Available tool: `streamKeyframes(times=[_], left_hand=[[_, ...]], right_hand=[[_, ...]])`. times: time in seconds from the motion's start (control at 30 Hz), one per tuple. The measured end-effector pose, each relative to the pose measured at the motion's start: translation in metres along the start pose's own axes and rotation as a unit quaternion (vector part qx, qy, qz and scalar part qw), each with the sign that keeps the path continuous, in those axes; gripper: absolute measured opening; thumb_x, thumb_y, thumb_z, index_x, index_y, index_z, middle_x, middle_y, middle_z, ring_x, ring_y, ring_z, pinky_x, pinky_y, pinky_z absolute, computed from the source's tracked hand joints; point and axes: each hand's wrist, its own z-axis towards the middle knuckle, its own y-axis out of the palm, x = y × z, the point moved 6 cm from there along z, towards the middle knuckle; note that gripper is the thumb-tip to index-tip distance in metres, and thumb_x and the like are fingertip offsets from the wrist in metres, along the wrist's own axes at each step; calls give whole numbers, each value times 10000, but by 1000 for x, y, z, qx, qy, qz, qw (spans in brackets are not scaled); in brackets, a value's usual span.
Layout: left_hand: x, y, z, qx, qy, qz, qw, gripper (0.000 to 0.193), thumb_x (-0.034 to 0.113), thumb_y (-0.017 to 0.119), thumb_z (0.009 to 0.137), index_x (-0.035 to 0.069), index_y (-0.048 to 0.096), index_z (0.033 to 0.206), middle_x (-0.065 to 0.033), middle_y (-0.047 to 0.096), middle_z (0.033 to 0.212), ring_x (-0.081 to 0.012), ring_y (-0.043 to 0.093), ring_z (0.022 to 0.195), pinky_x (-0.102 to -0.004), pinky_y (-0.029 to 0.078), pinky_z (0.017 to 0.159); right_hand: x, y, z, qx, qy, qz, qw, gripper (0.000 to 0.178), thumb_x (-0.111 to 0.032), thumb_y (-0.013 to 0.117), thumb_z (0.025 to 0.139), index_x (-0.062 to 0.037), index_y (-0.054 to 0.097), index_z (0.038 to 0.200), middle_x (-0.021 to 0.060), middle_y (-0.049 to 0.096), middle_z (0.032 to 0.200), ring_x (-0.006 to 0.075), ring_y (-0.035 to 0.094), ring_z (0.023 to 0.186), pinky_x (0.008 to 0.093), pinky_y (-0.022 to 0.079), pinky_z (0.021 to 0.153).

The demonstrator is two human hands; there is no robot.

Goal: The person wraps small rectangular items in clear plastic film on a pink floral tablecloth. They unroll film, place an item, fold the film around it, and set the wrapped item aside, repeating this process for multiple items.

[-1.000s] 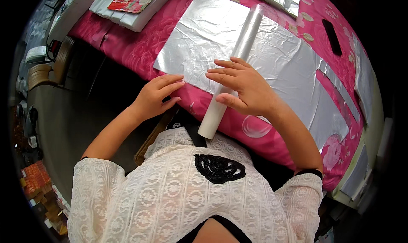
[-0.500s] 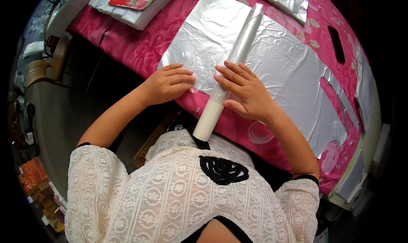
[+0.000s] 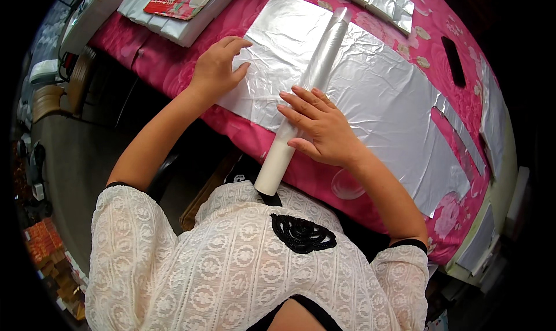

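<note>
A roll of clear plastic film on a white tube (image 3: 274, 166) lies slantwise across a silver foil sheet (image 3: 385, 93). The tube's bare near end juts past the table edge toward me. My right hand (image 3: 322, 127) rests on the roll with its fingers stretched out, pressing but not wrapped round it. Over the left edge of the foil, my left hand (image 3: 218, 68) is open, thumb and fingers apart, with nothing visible in it.
A pink flowered cloth (image 3: 168, 70) covers the table. At the far left a red printed card (image 3: 178, 0) sits on a white folded stack (image 3: 188, 32). Folded silver packs (image 3: 385, 8) lie at the back, a black flat bar (image 3: 453, 61) at the right. A wooden chair (image 3: 52, 102) stands left.
My left hand has moved away from beside the roll, up and to the left, and its fingers have spread. The right hand and the roll have shifted slightly left in view.
</note>
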Motion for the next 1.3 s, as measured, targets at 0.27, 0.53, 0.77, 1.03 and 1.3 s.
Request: streamKeyframes(times=[0.27,0.53,0.77,1.03,1.3], left_hand=[[33,29,-61,-217,160,55,961,687,356,559,814,1,344,1361,-163,323,1433,-301,284,1340,-451,198,1095],[5,17,-71,-223,114,79,965,763,468,504,846,6,267,1404,-165,238,1477,-312,179,1385,-459,113,1118],[2,-31,-95,-116,-51,-154,980,645,405,482,897,-21,335,1358,-223,306,1424,-371,312,1312,-411,251,1072],[11,-27,-127,-150,-313,-96,933,755,260,733,730,-9,346,1320,-159,518,1126,-240,528,1014,-345,430,878],[37,-5,-142,-188,-357,-751,523,740,275,739,692,-31,405,1277,-102,588,976,-133,607,787,-292,524,677]], right_hand=[[-2,6,12,1,-13,-11,1000,581,-427,540,843,-81,460,1302,109,377,1410,273,299,1336,430,216,1103],[35,-16,-16,19,31,-20,999,590,-382,537,850,-102,405,1352,103,352,1429,279,272,1351,430,205,1105],[29,12,66,12,-64,-34,997,548,-431,476,876,-81,469,1296,104,412,1384,268,292,1339,438,180,1110],[5,57,182,174,97,-4,980,541,-265,540,799,11,479,1260,189,442,1337,340,296,1323,466,167,1104],[45,25,136,339,258,612,666,849,-155,658,758,80,104,1357,239,464,1185,297,533,1046,393,457,889]])
